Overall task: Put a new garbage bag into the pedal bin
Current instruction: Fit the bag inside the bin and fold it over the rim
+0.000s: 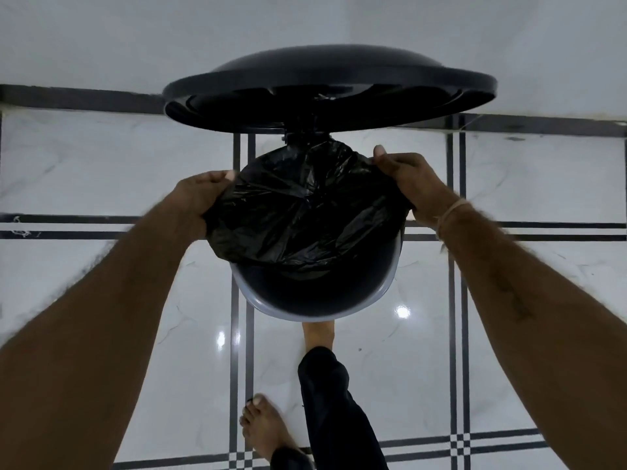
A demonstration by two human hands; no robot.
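The pedal bin (271,305) stands on the floor below me, seen from above, with a grey rim and a dark inside. Its black round lid (325,93) is raised at the far side. A black garbage bag (305,212) is spread over the far part of the bin's opening; the near part of the opening shows uncovered. My left hand (200,198) grips the bag's left edge and my right hand (412,184) grips its right edge. My right foot (319,334) reaches under the bin's front, where the pedal is hidden.
Glossy white floor tiles with dark double lines (241,368) surround the bin. A white wall (101,39) with a dark skirting strip (78,100) runs behind it. My left foot (264,425) stands on the floor nearer to me.
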